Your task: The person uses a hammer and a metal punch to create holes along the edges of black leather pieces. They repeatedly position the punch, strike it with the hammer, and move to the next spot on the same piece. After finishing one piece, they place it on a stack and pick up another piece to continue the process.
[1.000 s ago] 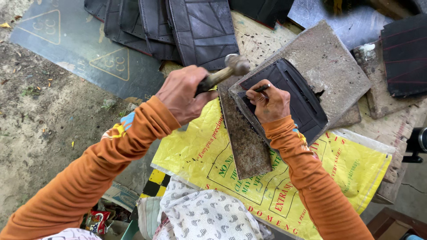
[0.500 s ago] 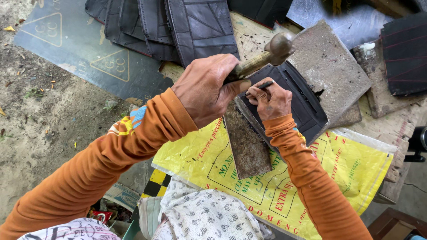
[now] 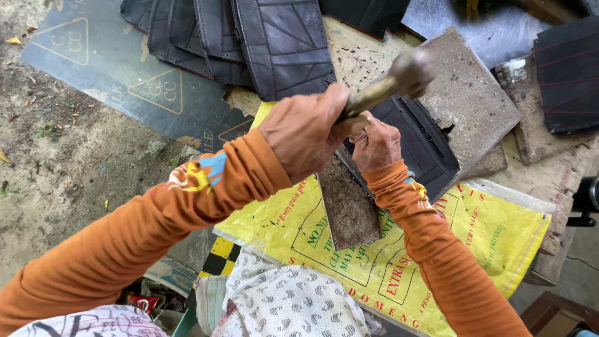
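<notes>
My left hand (image 3: 307, 130) grips the wooden handle of a hammer (image 3: 399, 78), whose metal head is raised and blurred above the work. My right hand (image 3: 375, 145) rests with closed fingers on a black leather piece (image 3: 427, 146); whatever it pinches there is hidden by the hammer handle. The leather lies on a grey stone slab (image 3: 469, 100). A rusty flat metal bar (image 3: 348, 209) leans against the slab just under my hands. Both arms wear orange sleeves.
A yellow printed sack (image 3: 387, 249) covers the wooden bench below. Several stitched black leather panels (image 3: 249, 37) lie at the top, another one (image 3: 568, 75) at the right. A dark printed sheet (image 3: 125, 81) lies on the dirt ground at the left. Patterned cloth (image 3: 287, 299) is near me.
My left hand has lifted the hammer from near the leather piece up and to the right. My right hand has stayed on the leather.
</notes>
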